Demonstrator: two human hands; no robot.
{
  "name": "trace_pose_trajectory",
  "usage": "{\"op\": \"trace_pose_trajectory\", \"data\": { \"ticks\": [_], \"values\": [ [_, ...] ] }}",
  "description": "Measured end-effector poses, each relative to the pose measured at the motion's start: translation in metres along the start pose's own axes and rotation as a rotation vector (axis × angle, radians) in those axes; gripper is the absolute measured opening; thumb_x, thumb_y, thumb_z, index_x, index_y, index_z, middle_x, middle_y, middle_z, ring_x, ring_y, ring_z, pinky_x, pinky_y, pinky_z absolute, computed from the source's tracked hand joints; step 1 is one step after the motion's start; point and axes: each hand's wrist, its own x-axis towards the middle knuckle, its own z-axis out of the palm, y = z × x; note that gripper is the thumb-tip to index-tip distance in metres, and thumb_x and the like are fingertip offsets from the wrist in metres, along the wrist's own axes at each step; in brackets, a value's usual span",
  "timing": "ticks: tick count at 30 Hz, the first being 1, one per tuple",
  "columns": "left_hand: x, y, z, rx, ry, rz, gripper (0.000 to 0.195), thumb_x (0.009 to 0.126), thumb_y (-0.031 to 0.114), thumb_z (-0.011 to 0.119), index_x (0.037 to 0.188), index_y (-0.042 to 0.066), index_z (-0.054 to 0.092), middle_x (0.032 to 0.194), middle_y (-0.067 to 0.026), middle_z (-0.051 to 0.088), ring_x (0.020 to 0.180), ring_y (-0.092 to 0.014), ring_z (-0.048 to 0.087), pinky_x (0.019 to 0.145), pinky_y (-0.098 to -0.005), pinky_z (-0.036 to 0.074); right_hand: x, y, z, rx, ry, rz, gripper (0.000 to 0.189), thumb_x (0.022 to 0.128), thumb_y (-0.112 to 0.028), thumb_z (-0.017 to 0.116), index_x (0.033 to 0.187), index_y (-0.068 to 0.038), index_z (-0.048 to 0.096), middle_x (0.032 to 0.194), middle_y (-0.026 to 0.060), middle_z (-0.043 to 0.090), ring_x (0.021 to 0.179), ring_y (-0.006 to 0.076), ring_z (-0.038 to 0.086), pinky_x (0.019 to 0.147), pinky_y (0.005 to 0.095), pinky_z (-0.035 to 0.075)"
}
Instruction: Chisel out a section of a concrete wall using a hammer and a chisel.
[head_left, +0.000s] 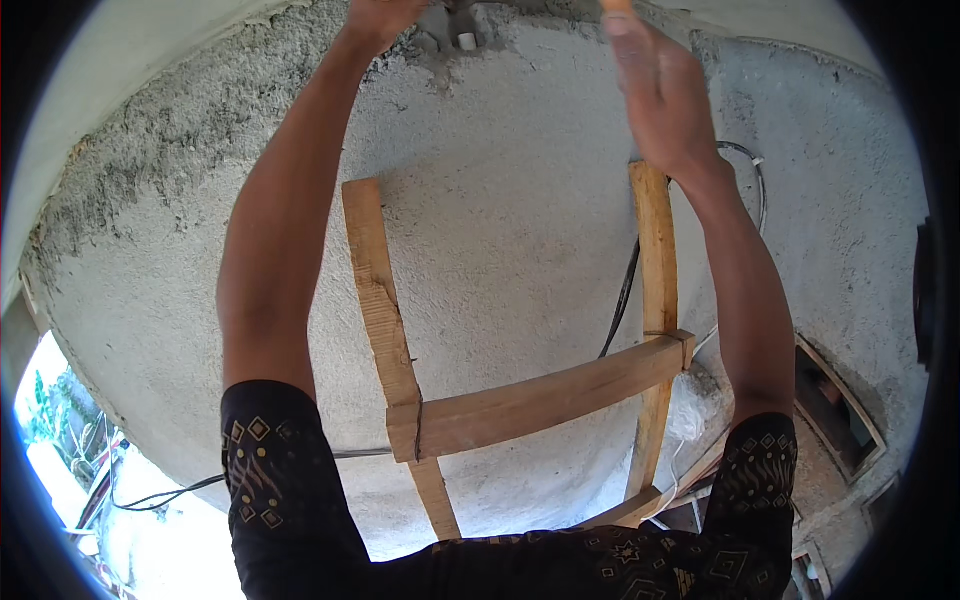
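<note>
My right hand (666, 94) is raised high at the right and closed around an orange handle (617, 4). Blur softens this hand, and the top edge of the view cuts off the rest of the tool. My left hand (386, 22) is up by the wall's top edge, with its fingers mostly outside the picture. Whether it grips anything is hidden. Between my hands, a short white pipe end (466, 40) sticks out of a rough, chipped hollow in the plastered wall (510, 225).
Below my arms stands a wooden ladder frame, its left rail (375, 292) and right rail (657, 255) joined by a wire-tied crosspiece (540, 405). Black cables (624, 300) hang behind it. At the right are a framed wall opening (840, 405) and a clear plastic bag (686, 409).
</note>
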Motion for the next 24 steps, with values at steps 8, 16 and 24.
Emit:
{"op": "trace_pose_trajectory", "data": {
  "ticks": [8,16,24],
  "values": [
    [0.006,0.048,0.052,0.113,0.428,0.106,0.009,0.093,0.002,0.064,0.086,0.007,0.059,0.085,-0.0015,0.058,0.079,-0.015,0.054,0.074,-0.0344,0.049,-0.008,-0.014,-0.032,0.090,0.192,-0.117,0.043,0.107,-0.036,0.043,0.083,-0.003,0.053,0.061,0.0025,0.041,0.057,0.0111,0.041,0.053,0.0324,0.035],
    [0.015,0.050,0.055,-0.050,0.416,0.095,0.009,0.093,0.008,0.069,0.091,0.008,0.060,0.089,-0.0010,0.058,0.083,-0.015,0.056,0.075,-0.0338,0.047,-0.002,-0.031,-0.027,0.040,0.179,-0.253,0.035,0.106,-0.028,0.047,0.087,0.001,0.056,0.059,0.0029,0.041,0.054,0.0123,0.040,0.052,0.0336,0.034],
    [-0.006,0.084,0.052,-0.137,0.551,-0.089,0.009,0.098,0.012,0.065,0.094,0.005,0.061,0.090,-0.0015,0.059,0.079,-0.016,0.057,0.070,-0.0338,0.049,0.002,0.010,0.003,0.115,0.177,-0.460,0.047,0.110,-0.042,0.035,0.094,-0.003,0.054,0.066,-0.0038,0.040,0.056,0.0060,0.037,0.050,0.0242,0.032]
  ]
}}
